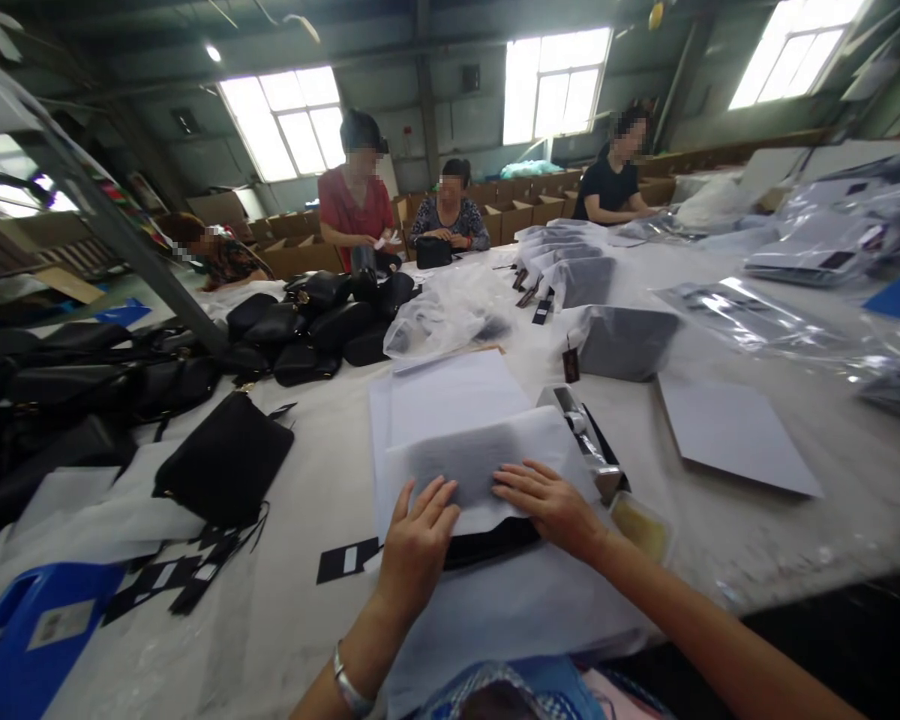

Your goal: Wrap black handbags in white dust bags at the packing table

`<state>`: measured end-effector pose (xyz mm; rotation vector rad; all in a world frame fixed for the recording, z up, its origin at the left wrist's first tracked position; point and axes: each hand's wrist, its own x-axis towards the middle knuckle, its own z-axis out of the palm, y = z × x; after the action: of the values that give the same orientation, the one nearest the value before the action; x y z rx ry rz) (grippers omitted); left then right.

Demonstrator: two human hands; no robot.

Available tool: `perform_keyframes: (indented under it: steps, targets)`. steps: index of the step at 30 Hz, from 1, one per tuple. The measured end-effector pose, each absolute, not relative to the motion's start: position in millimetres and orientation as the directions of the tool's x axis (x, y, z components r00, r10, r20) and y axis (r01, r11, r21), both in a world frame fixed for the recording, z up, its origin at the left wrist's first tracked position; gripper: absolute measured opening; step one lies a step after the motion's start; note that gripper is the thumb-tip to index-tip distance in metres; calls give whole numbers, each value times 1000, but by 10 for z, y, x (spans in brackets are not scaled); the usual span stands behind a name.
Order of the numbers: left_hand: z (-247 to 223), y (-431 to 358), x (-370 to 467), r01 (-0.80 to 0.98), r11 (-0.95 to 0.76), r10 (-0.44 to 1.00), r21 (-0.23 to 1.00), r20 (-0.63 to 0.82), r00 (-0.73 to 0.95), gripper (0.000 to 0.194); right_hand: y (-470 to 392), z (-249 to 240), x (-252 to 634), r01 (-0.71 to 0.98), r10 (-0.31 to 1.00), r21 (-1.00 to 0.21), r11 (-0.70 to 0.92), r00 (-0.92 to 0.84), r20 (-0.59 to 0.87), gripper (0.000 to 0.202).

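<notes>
In front of me a black bag (487, 546) lies on the table, mostly covered by a sheet of white tissue paper (465, 450). My left hand (418, 540) rests with its fingers stretched over the paper's left part. Flat on the right part lies my right hand (551, 500), fingers extended. A black hang tag (341, 562) with a white label sticks out to the left of the bag. Under and behind it are white sheets (450, 390). More translucent paper (510, 610) spreads toward my body.
A tape dispenser (589, 440) and a small dish (640, 528) stand to the right, near a white board (735, 435). Black bags (229, 460) crowd the left, with a blue container (41, 635) nearer. Wrapped bags (622, 343) stand farther back. Several people work across the table.
</notes>
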<state>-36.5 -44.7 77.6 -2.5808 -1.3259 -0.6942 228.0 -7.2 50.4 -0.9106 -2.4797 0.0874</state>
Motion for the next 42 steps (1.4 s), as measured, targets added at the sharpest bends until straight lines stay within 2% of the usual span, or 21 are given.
perform_keyframes:
  steps: [3, 5, 8, 13, 20, 24, 30, 34, 36, 39, 42]
  targets:
    - [718, -546, -362, 797, -600, 747, 74, 409, 524, 31, -199, 486, 2320, 589, 636, -249, 769, -667, 387, 59]
    - [691, -593, -367, 795, -603, 754, 64, 371, 542, 42, -269, 511, 2352, 583, 637, -258, 770, -689, 345, 57]
    - [681, -594, -378, 797, -602, 760, 58, 348, 549, 52, -304, 558, 2373, 593, 650, -266, 760, -696, 304, 69]
    - [714, -386, -364, 815, -577, 770, 52, 369, 521, 53, -144, 576, 2299, 645, 701, -278, 711, -622, 349, 72]
    - [721, -240, -274, 819, -567, 786, 89, 355, 505, 44, -10, 509, 2238, 711, 779, -319, 627, -557, 288, 54]
    - [775, -241, -242, 826, -553, 804, 108, 331, 494, 53, -44, 530, 2260, 715, 776, -306, 628, -552, 303, 52]
    - [837, -180, -235, 848, -510, 837, 143, 311, 451, 63, 73, 649, 2054, 688, 741, -287, 666, -568, 359, 73]
    - [844, -148, -328, 846, -503, 834, 175, 357, 421, 63, 137, 618, 1939, 632, 705, -312, 709, -633, 321, 61]
    - [801, -131, -400, 863, -475, 843, 173, 371, 389, 66, 97, 563, 1957, 651, 740, -354, 671, -564, 366, 51]
    - [684, -108, -490, 866, -425, 881, 263, 341, 329, 76, -29, 455, 2074, 717, 855, -512, 474, -237, 461, 43]
    - [578, -97, -531, 848, -370, 910, 379, 330, 250, 77, -147, 346, 2225, 645, 931, -722, 252, 42, 363, 44]
